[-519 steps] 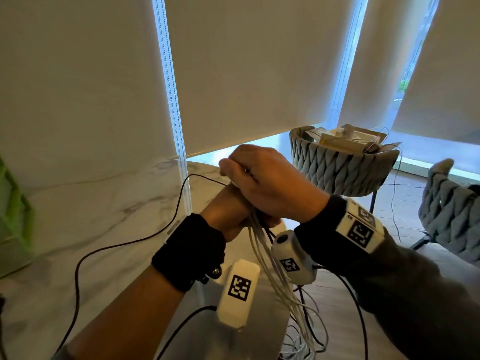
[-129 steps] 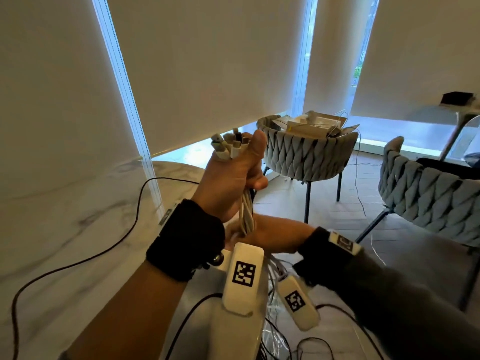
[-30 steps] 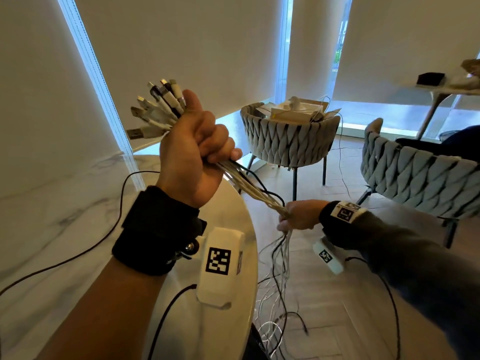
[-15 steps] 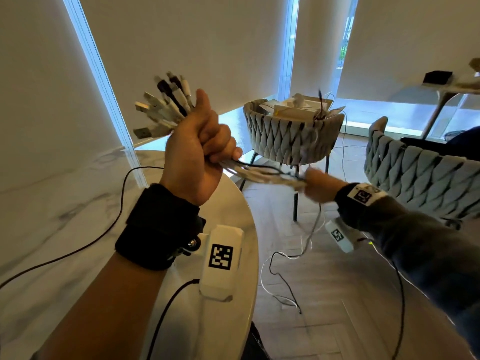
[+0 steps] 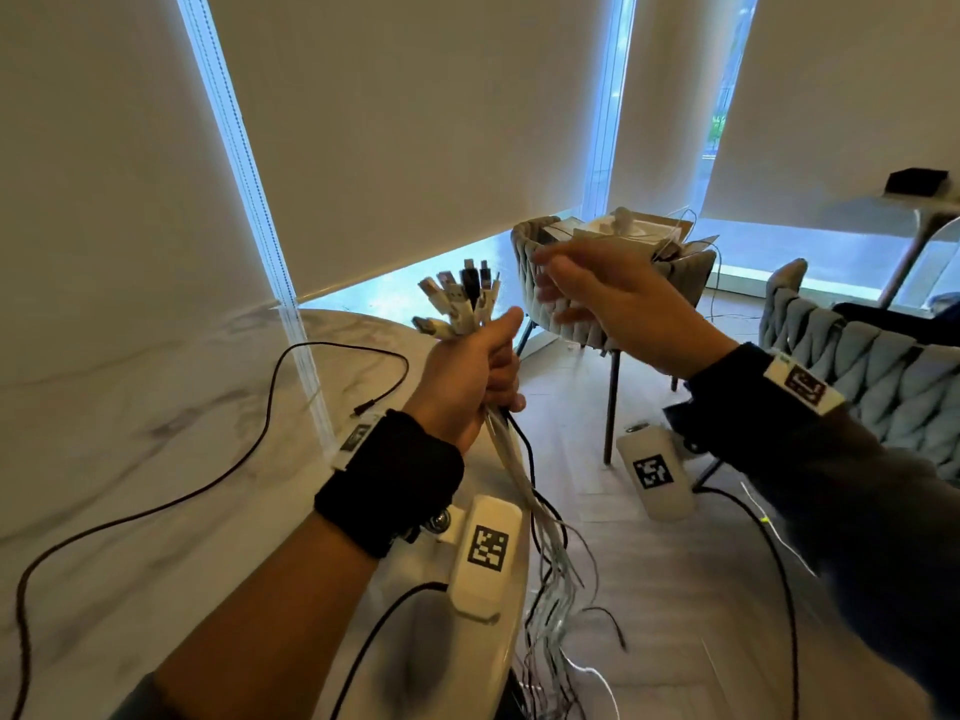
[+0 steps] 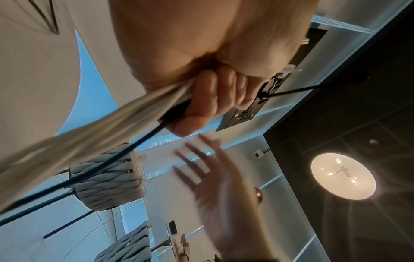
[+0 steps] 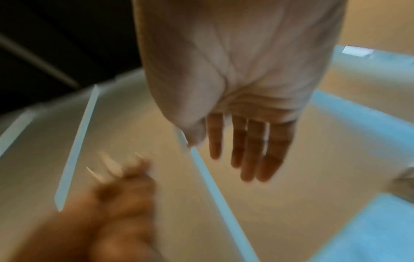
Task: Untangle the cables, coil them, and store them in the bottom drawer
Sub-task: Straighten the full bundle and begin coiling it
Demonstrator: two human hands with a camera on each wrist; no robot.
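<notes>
The left hand (image 5: pixel 470 379) sits at the centre of the head view, its fingers (image 6: pixel 209 99) curled tight round a bundle of cables (image 5: pixel 511 459), thumb laid up along it. The plug ends (image 5: pixel 457 304) fan out above the fist, mostly white with one or two black. Below the fist the cables hang past the rounded edge of the marble surface (image 5: pixel 130 433) and trail down toward the wooden floor (image 5: pixel 675 589) at the bottom centre, where the loose strands spread and cross one another.

The right hand (image 5: pixel 608 298) is raised to the right of the plug ends and slightly above them, apart from the bundle. Its fingers (image 7: pixel 248 147) are straight and lightly spread, and it holds nothing; it is blurred in all three views.

A separate thin black cable (image 5: pixel 270 402) lies in a long loop on the surface at the left of the frame, its plug end near the left wrist strap. The surface's curved edge runs down the middle of the frame directly under the left forearm, so the hanging bundle drops just beyond it.

Behind the right hand stands a woven chair (image 5: pixel 561 314) with boxes and papers piled on its seat; a second woven chair (image 5: pixel 857 376) is at the right edge. Bare floor lies between the surface's edge and the chair legs. The drawer is not in view.
</notes>
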